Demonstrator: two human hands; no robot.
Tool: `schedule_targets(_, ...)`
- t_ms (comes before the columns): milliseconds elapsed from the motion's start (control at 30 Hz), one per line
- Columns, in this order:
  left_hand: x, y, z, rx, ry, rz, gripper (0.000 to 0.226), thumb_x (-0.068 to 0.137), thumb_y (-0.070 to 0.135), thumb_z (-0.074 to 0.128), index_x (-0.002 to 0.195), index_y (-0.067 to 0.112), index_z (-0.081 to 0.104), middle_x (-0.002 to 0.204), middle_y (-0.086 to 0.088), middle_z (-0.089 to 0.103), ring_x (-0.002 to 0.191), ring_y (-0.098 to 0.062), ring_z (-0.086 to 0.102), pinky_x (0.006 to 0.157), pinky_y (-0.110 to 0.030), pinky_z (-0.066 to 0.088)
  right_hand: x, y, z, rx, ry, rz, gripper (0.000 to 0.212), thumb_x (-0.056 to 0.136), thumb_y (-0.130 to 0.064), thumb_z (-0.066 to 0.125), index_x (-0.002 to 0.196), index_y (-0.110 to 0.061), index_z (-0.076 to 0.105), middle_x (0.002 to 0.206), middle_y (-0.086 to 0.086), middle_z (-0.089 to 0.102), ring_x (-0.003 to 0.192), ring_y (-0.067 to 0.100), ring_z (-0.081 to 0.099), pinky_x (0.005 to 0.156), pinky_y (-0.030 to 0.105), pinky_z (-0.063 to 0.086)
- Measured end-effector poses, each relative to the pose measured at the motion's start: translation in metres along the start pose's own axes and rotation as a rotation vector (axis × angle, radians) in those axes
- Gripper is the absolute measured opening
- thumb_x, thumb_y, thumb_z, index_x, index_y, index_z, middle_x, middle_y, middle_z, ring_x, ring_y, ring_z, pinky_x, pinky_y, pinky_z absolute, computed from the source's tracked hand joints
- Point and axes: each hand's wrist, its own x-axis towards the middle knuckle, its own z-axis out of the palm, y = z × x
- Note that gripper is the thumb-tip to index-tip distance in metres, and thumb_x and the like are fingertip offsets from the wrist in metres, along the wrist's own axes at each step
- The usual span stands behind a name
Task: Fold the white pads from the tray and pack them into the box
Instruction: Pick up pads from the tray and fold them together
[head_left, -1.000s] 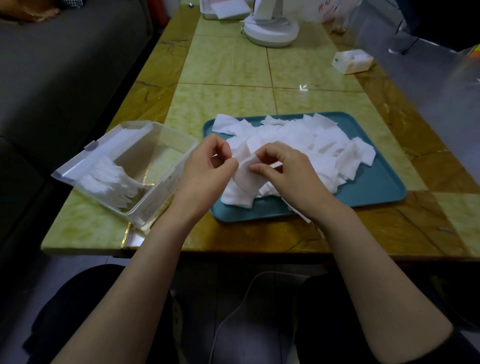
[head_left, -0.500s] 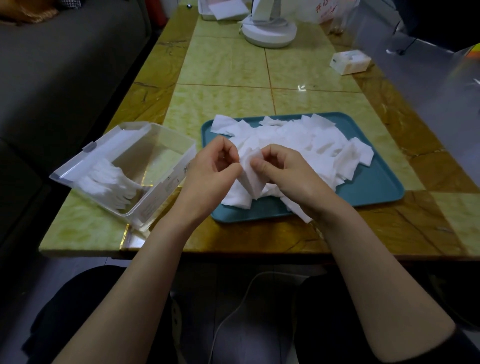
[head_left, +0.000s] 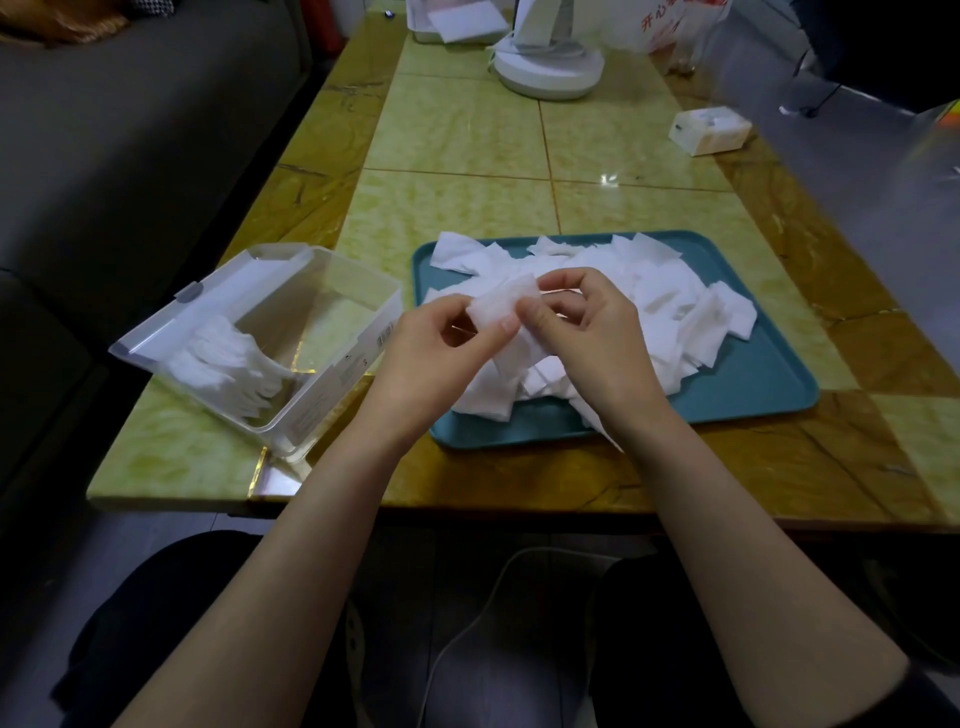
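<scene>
- The left hand (head_left: 431, 358) and right hand (head_left: 597, 338) meet above the near left part of the tray (head_left: 753, 379), with one pad (head_left: 498, 307) held between them.
- The left thumb presses on the pad's near edge. The left fingers curl behind it, so the hand pinches the pad's left half.
- The right thumb and forefinger pinch the pad's right end. The other right fingers are loosely curled and hold nothing else.
- The pad is lifted off the pile (head_left: 660, 306). It is too blurred to tell whether it is doubled over.
- The pile covers most of the tray, its loose white squares overlapping at all angles. A few hang over the tray's near rim beneath the right wrist.
- The teal tray lies by the near edge of the tabletop (head_left: 467, 130), right of its middle.
- The clear box (head_left: 332, 395) stands open at the tabletop's near left corner. It is set at an angle, just beside the tray's left rim.
- A row (head_left: 223, 358) of pads stands on edge in the box's left end, and the rest of the box shows bare floor.
- A white fan base (head_left: 548, 73) stands at the far edge.
- A small carton (head_left: 709, 130) sits by the right edge.
</scene>
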Motion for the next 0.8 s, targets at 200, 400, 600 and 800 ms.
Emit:
schedule_targets(200,0.006,-0.003,-0.011,0.131,0.254,0.065,0.021,0.089,0.019,0.063,0.072,0.014,0.052,0.064,0.002,0.053,0.060,-0.009,0.046,0.057,-0.024,0.036,0.003,0.017,0.002,-0.446,-0.015,-0.119,0.022,0.084,-0.026,0.066,0.103,-0.021,0.056,0.104,-0.005,0.057,0.078,0.004,0.054,0.074,0.012,0.044)
schedule_targets(400,0.006,-0.005,-0.016,0.186,0.304,0.048,0.027,0.090,0.020,0.060,0.068,0.021,0.044,0.061,0.006,0.049,0.054,-0.006,0.041,0.050,-0.017,0.030,-0.002,0.032,0.009,-0.878,-0.202,-0.164,0.032,0.080,-0.032,0.069,0.106,-0.018,0.058,0.104,0.001,0.050,0.098,0.018,0.050,0.081,0.033,0.044)
schedule_targets(600,0.006,-0.007,-0.019,0.220,0.312,0.057,0.027,0.090,0.020,0.059,0.068,0.020,0.044,0.059,0.007,0.047,0.052,-0.004,0.040,0.048,-0.015,0.031,-0.003,0.026,0.009,-0.819,-0.254,-0.135,0.019,0.085,-0.028,0.064,0.099,-0.018,0.056,0.097,-0.002,0.057,0.091,0.017,0.054,0.078,0.030,0.043)
schedule_targets(800,0.005,-0.006,-0.019,0.238,0.314,0.059,0.020,0.091,0.020,0.058,0.074,0.015,0.048,0.060,0.007,0.049,0.049,-0.001,0.042,0.047,-0.012,0.033,-0.007,0.022,0.009,-0.770,-0.340,-0.128,0.016,0.086,-0.034,0.062,0.098,-0.024,0.059,0.086,-0.011,0.057,0.082,0.010,0.054,0.074,0.027,0.045)
